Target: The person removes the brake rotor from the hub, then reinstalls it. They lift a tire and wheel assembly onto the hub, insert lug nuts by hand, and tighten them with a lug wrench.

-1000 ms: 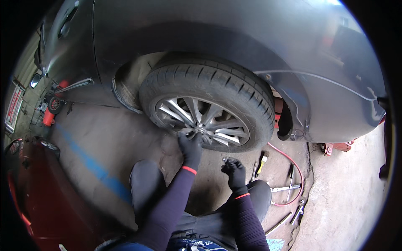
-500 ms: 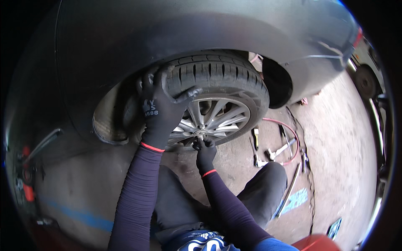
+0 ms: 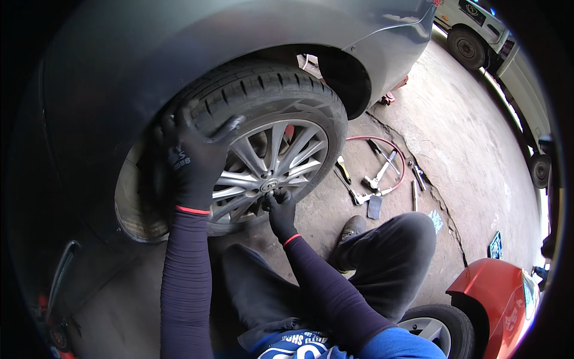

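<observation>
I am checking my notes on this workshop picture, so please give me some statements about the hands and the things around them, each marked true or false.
1. The left hand lies against the tire. True.
2. Both hands are without gloves. False: both wear black gloves.
3. The fingers of the right hand are near the center cap. True.
4. The curved hose is blue. False: the hose is red.
5. A red car body shows at the lower right of the picture. True.
</observation>
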`<state>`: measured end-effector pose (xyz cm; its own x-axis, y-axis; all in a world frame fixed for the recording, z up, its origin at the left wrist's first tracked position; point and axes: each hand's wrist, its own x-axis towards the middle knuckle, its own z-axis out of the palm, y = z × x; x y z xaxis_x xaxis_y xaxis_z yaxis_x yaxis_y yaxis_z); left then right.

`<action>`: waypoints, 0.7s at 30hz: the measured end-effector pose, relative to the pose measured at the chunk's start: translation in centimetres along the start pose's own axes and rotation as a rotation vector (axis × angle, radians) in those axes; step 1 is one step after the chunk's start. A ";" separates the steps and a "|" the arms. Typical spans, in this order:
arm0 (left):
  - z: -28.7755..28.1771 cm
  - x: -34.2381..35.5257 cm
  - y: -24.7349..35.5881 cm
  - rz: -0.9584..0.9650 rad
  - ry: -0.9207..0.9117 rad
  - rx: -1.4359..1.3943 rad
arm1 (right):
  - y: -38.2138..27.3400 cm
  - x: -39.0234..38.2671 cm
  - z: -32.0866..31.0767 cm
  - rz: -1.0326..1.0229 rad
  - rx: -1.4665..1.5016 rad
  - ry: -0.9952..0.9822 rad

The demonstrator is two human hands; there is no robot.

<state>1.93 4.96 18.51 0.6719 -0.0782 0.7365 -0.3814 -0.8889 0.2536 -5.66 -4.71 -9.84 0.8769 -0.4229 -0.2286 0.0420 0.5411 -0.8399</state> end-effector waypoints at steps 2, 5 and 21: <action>-0.5 -0.1 0.3 0.004 -0.014 0.053 | 0.6 0.2 0.2 -0.017 -0.048 0.020; -0.8 0.6 0.7 0.058 0.015 0.037 | 1.4 0.4 0.9 -0.037 -0.178 0.075; -1.3 -0.4 2.2 0.163 0.074 -0.058 | 2.6 0.1 3.5 -0.004 -0.120 0.278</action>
<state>-0.05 3.68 19.58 0.5501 -0.1840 0.8146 -0.5193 -0.8393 0.1611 -3.85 -0.82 -10.33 0.7111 -0.6170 -0.3372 -0.0259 0.4563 -0.8894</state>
